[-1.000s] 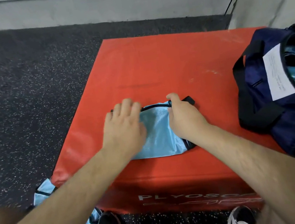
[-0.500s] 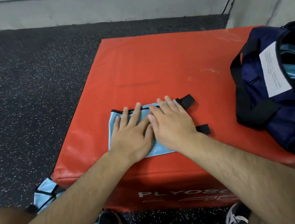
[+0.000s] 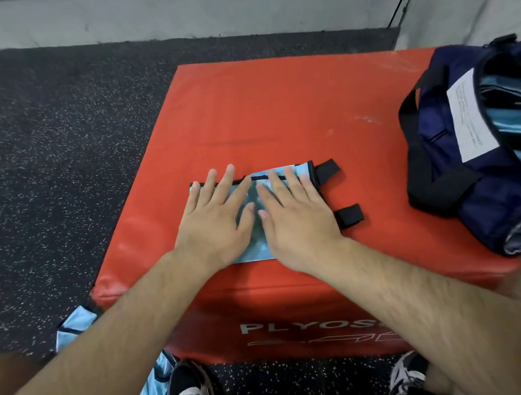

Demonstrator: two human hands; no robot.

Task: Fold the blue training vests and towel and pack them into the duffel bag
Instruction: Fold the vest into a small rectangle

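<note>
A folded light-blue training vest point(image 3: 255, 247) with black trim lies on the red plyo box point(image 3: 272, 115); two black straps stick out at its right side. My left hand point(image 3: 218, 220) and my right hand point(image 3: 297, 215) lie flat on it side by side, fingers straight, pressing it down. The navy duffel bag point(image 3: 503, 161) stands open at the box's right edge, with blue fabric visible inside. Another light-blue vest point(image 3: 76, 325) lies on the floor by my left leg.
Dark speckled rubber floor point(image 3: 38, 167) surrounds the box. A grey wall with a conduit runs along the back, and a second wall stands behind the bag. My shoes rest on the floor in front of the box.
A second ago my hands were curled over the vest, folding it. They have since flattened out on top of it, and now the fingers are spread wider across the folded vest.
</note>
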